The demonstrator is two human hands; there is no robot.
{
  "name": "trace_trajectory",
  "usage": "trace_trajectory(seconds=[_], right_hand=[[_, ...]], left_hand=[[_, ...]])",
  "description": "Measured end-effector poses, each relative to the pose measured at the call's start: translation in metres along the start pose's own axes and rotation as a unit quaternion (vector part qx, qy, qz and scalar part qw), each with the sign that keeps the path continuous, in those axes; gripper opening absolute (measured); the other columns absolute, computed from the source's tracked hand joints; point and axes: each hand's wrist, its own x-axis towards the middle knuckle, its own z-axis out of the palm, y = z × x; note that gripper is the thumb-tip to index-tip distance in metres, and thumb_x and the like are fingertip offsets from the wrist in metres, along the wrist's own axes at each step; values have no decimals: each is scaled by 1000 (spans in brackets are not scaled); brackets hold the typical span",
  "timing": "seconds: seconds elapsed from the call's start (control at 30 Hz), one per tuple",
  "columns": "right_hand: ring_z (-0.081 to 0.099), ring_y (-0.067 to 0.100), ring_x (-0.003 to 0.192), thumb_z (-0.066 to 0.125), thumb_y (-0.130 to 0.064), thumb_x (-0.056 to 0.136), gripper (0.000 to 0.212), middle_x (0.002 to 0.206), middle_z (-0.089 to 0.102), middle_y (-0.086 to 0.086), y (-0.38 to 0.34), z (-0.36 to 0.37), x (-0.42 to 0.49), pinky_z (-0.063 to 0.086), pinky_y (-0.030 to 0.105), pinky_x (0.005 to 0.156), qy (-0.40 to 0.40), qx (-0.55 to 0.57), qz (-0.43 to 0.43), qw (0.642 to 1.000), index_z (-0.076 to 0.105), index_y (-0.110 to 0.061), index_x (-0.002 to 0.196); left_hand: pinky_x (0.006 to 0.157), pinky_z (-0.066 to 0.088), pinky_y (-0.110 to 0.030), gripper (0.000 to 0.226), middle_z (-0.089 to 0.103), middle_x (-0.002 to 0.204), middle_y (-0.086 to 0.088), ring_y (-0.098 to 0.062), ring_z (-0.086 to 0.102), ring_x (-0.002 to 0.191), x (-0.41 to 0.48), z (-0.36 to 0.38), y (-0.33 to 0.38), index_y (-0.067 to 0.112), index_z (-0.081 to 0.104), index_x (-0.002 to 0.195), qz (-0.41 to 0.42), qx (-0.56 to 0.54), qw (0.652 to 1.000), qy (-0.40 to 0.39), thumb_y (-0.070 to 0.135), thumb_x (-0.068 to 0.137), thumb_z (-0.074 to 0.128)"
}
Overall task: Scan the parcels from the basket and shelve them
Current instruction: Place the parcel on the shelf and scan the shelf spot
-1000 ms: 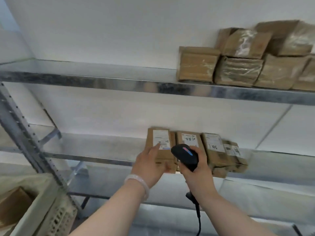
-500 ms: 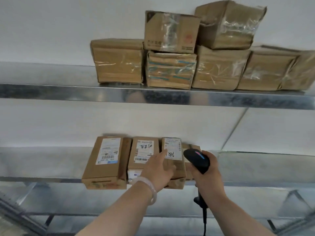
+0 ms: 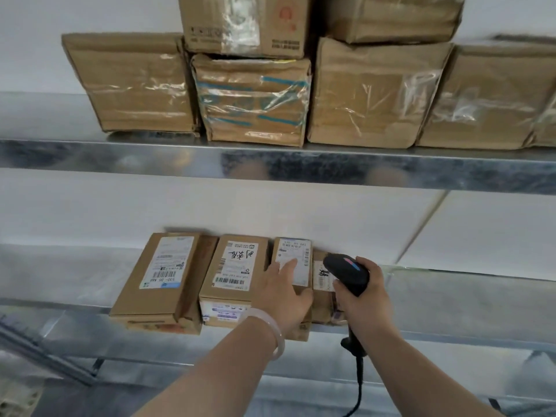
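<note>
Steel shelf (image 3: 451, 296) holds the stiff, likely light parcel (image 3: 293, 254), best gripped edgewise; left fingers (image 3: 285, 269) lie flat, right fingers (image 3: 372, 267) clasp scanner (image 3: 346, 273).

On the lower shelf (image 3: 451, 311), against the wall (image 3: 90, 212), four lie side by side: the leftmost parcel (image 3: 156, 281), second parcel (image 3: 234, 266), third parcel (image 3: 293, 251) and fourth parcel (image 3: 319, 275). The left hand (image 3: 282, 296) rests on the third parcel. Just right of it, the right hand (image 3: 367, 299) holds the scanner (image 3: 346, 273) before the fourth parcel. Above, the upper shelf (image 3: 90, 155) carries a row of boxes (image 3: 132, 85), with two more boxes (image 3: 243, 22) stacked on top.
</note>
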Motion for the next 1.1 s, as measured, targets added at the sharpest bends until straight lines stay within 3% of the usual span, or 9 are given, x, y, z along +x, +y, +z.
trace_trajectory(seconds=[0.1,0.2,0.43,0.5,0.63,0.7,0.8,0.9,1.1], right_hand=[[66,12,73,72,-27,86,51,99,63,-18,10,-13,10,46,25,57,14,-2,14,1000,38,-53,114],[68,26,76,73,-26,86,52,99,66,-10,20,-20,20,50,29,64,13,-8,34,999,38,-50,116],[69,31,78,72,-24,86,52,97,61,-16,39,-28,35,58,43,75,2,-18,52,998,37,-48,116],[68,26,79,72,-22,86,52,97,61,-17,43,-28,40,57,40,74,4,-15,52,999,39,-47,117],[56,-4,79,74,-21,85,53,94,55,-27,49,-30,45,44,24,66,12,-7,38,999,45,-38,126],[59,-1,79,74,-20,85,52,94,54,-27,52,-32,46,50,25,66,10,-1,45,999,45,-39,124],[66,20,86,74,-22,86,52,97,55,-24,57,-38,47,58,44,79,0,4,60,998,42,-45,120],[69,33,84,73,-26,86,51,102,62,-12,62,-46,47,59,47,79,-5,6,78,997,40,-47,118],[70,33,78,72,-23,86,50,105,63,-6,64,-52,50,60,46,74,-2,29,94,995,41,-45,119]], left_hand=[[122,15,-38,67,22,163,4,-20,14,151,4,12,18,33,23,156,29,19,999,-15,44,97,51],[122,12,-35,68,22,163,6,-17,12,152,7,30,38,29,21,158,63,-23,995,-70,39,98,51],[122,19,-50,74,11,166,-8,-30,8,153,18,67,58,31,12,160,-52,-27,989,-133,39,97,49],[121,22,-51,75,9,166,-10,-32,10,152,21,74,63,32,12,159,-83,-35,986,-137,37,95,49],[123,14,-53,75,-7,167,-12,-36,0,153,26,89,69,35,6,159,-134,1,981,-137,39,96,46],[123,13,-55,73,-9,167,-11,-36,-2,153,29,95,67,36,6,159,-151,18,980,-131,40,96,45],[120,15,-54,74,-1,167,-5,-33,0,152,33,101,63,40,12,157,-149,-18,981,-125,35,92,48],[119,24,-51,73,19,160,-8,-33,18,146,35,103,59,36,21,155,-141,-35,985,-96,31,90,54],[118,32,-45,94,29,157,-5,-28,38,140,39,109,55,24,1,160,-188,-126,972,-57,25,90,64]])
